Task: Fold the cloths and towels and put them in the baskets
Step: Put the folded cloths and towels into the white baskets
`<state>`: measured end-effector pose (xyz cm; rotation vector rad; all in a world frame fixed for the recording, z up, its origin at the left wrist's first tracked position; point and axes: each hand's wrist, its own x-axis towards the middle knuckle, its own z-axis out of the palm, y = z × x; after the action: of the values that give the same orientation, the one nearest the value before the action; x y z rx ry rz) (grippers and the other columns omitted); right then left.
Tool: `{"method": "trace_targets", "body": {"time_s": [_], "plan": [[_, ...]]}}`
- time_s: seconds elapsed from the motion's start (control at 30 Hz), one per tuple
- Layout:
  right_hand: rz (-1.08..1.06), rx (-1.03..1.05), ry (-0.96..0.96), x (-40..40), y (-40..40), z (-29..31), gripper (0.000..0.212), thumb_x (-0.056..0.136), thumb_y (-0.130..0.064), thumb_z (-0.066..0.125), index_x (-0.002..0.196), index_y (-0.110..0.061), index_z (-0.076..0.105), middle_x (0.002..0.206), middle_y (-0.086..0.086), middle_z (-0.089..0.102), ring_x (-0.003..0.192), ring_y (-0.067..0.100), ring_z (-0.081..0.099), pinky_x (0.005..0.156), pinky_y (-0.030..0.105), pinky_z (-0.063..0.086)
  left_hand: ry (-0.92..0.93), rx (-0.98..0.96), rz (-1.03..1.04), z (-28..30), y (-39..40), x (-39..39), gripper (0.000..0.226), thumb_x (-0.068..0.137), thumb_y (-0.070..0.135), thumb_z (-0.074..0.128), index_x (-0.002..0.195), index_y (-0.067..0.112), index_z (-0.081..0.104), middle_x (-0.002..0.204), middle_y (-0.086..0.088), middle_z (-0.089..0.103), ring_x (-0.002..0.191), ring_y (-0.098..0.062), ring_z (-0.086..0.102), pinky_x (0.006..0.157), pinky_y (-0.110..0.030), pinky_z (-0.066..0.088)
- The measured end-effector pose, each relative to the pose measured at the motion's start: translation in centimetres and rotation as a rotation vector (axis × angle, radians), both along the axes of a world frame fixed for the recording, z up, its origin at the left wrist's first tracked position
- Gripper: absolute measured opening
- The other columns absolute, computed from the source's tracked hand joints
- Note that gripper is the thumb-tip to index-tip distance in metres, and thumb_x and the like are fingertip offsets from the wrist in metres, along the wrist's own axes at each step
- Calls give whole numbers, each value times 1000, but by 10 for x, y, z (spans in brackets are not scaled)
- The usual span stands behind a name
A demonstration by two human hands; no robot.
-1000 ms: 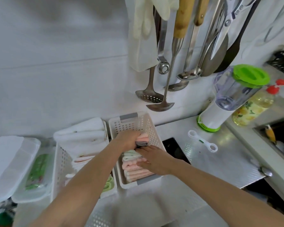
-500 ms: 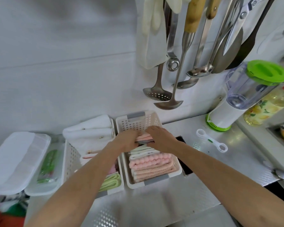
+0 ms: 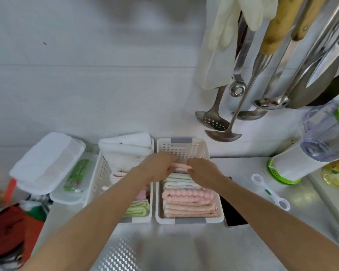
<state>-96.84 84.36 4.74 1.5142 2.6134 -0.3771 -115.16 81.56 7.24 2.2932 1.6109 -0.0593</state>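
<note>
Both hands meet over the right white basket (image 3: 186, 148). The left hand (image 3: 157, 169) and right hand (image 3: 203, 171) curl their fingers around the ends of a folded pink cloth (image 3: 181, 167), held between them. Just nearer than the fingertips, folded towels (image 3: 186, 200) fill the basket in a row.

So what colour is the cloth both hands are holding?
Pale pink cloth, seen from the head camera, over the right basket.
</note>
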Motion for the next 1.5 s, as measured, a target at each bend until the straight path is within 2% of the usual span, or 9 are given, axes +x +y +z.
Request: {"method": "trace_targets", "body": {"time_s": [0.23,0.33,0.47,0.77,1.03,1.2,1.3,1.4,1.5], "plan": [[151,155,153,-69,-5,37,19,96,-18,39,97,-14,58,98,7,64,91,26,61,73,32,44,3,123,363,44,-54,-62,35,98,30,43,131,23,52,131,-1,57,118,-23,53,93,-39,47],[259,129,177,-116,-37,57,24,97,-23,39,109,-13,58,105,7,64,97,27,60,76,33,44,45,103,483,52,-108,-96,35,97,33,43,130,23,52,129,-2,58,115,-23,55,90,-35,47],[467,120,194,-190,-112,69,22,96,-22,40,98,-12,59,99,8,64,95,29,60,67,32,40,75,71,681,56,-211,-145,33,97,33,45,127,22,54,125,-3,58,113,-25,54,83,-32,43],[987,-1,164,-369,-400,59,18,91,-21,48,98,-11,61,105,15,66,100,35,60,75,38,47,180,-37,1150,57,-559,-235,23,96,28,43,109,17,58,111,-5,63,100,-28,61,69,-31,43],[1400,-106,148,-485,-673,53,21,91,-22,47,101,-14,64,107,12,67,100,34,60,79,37,49,128,-111,1707,41,-855,-261,37,96,30,46,130,18,51,131,-8,57,120,-30,52,96,-35,44],[1660,-155,130,-548,-819,42,22,92,-21,46,104,-13,63,110,13,66,103,33,59,80,35,46,178,-168,1989,34,-987,-266,37,96,33,43,131,22,50,132,-2,56,120,-26,52,89,-35,43],[1808,-185,142,-591,-899,34,20,90,-21,48,101,-13,63,108,12,67,103,33,60,84,36,49,176,-187,2159,29,-1052,-275,25,93,29,44,112,19,57,119,-6,60,110,-29,56,77,-34,41],[1954,-188,114,-626,-978,35,23,92,-23,46,106,-14,62,111,9,66,105,31,59,85,35,48,159,-136,2337,25,-1113,-280,15,91,31,47,94,18,55,109,-7,63,105,-31,59,80,-38,50],[2103,-215,91,-646,-1057,40,20,92,-21,46,102,-13,62,106,9,67,103,31,60,85,36,49,126,-107,2520,23,-1166,-272,29,92,32,50,116,18,58,121,-6,61,114,-28,56,89,-37,49]]}}
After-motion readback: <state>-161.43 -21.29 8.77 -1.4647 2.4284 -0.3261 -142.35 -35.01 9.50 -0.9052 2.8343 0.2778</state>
